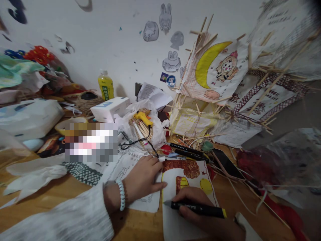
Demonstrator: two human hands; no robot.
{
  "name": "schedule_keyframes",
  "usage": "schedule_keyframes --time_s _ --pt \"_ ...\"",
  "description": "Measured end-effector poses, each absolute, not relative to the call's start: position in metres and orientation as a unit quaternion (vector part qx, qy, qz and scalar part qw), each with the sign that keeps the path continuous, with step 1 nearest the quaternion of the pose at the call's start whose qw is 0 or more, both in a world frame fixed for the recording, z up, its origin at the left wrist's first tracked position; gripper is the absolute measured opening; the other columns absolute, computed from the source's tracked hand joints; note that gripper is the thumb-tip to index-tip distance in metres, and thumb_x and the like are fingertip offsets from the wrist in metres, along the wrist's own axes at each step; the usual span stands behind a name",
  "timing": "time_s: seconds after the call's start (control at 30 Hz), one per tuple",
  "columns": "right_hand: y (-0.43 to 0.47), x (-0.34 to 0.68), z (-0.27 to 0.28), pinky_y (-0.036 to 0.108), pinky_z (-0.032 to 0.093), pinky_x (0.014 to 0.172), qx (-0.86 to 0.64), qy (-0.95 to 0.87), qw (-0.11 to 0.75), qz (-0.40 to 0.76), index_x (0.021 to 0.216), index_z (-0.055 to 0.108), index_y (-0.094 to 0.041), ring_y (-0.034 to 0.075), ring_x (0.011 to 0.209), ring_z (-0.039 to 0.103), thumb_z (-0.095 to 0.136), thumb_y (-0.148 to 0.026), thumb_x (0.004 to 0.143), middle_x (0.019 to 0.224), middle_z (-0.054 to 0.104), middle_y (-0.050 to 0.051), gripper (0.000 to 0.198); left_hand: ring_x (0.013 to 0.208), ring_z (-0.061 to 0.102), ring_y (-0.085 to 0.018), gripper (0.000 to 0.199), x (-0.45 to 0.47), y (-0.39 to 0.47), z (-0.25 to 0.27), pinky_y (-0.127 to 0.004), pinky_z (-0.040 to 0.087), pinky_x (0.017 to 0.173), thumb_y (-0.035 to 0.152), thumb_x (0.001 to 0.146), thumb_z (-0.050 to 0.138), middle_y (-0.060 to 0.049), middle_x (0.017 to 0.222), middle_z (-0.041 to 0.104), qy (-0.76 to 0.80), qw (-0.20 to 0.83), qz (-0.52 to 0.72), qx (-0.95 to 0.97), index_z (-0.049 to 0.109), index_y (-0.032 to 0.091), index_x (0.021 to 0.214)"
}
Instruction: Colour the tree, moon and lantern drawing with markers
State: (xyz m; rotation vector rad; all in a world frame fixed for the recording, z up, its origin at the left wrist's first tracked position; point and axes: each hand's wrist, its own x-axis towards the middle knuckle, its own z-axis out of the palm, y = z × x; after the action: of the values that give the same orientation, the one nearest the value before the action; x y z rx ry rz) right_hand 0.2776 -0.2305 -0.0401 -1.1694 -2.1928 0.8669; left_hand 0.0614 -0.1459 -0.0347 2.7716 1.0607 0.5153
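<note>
My right hand (193,204) grips a black marker pen (200,208) with a yellow end, its tip low over the left edge of a paper sheet (173,224). Brown and yellow drawn shapes, among them a speckled brown round (192,168) and a yellow disc (206,186), fill the sheet's upper part. Flat on the papers rests my left hand (142,175), its fingers stretched out and its thumb reaching the coloured sheet's left edge. Beneath that hand lies another sheet with line drawings (120,170). A beaded bracelet (120,194) circles the left wrist.
More black markers (188,150) lie behind the coloured sheet, near a phone (228,164). A yellow glue gun (144,118) rests on sticks in a plastic bag (160,134). Stick-framed paper lanterns (213,70) stand at the right. Further left are a white box (110,108) and a drink bottle (105,85).
</note>
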Motion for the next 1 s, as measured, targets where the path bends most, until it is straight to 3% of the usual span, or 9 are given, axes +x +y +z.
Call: schedule_keyframes --time_s 1.0 --pt "-0.2313 0.2785 -0.0386 0.030 0.044 0.079 -0.419 -0.824 0.239 0.297 0.100 0.063 -0.019 0.018 0.087 0.060 0.045 -0.038 0.089 0.093 0.068 0.007 0.029 0.084 0.049 -0.024 0.034 0.0616 -0.1439 -0.0378 -0.037 0.039 0.073 0.050 0.076 0.058 -0.006 0.088 0.057 0.349 0.068 0.164 0.920 0.053 0.018 0.086"
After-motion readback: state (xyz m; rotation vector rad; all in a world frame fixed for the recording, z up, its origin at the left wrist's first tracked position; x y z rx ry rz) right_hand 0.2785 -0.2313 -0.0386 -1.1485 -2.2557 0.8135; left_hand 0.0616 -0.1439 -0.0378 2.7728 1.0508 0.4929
